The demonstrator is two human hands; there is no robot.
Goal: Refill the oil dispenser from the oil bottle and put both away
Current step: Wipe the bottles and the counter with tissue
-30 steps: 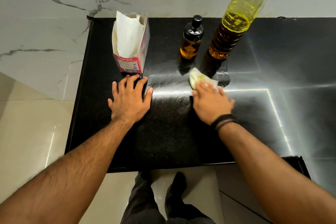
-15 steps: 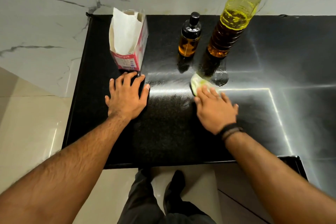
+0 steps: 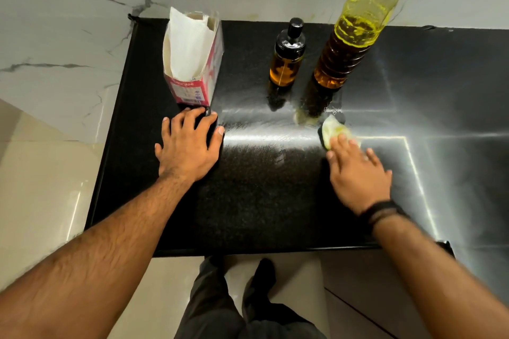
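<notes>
Refilling looks done — capped oil dispenser (image 3: 287,59) beside the oil bottle (image 3: 349,47), right hand (image 3: 358,173) pressing a tissue (image 3: 332,129) flat before the bottle, left hand (image 3: 187,146) spread flat — storing remains.

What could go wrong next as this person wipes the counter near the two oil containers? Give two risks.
1. The right hand presses a tissue just in front of the tall oil bottle; a wide swipe might knock it over.
2. An oily smear remains beside the bottle's base, so the counter may stay slippery, and the dispenser could slide when lifted.
</notes>
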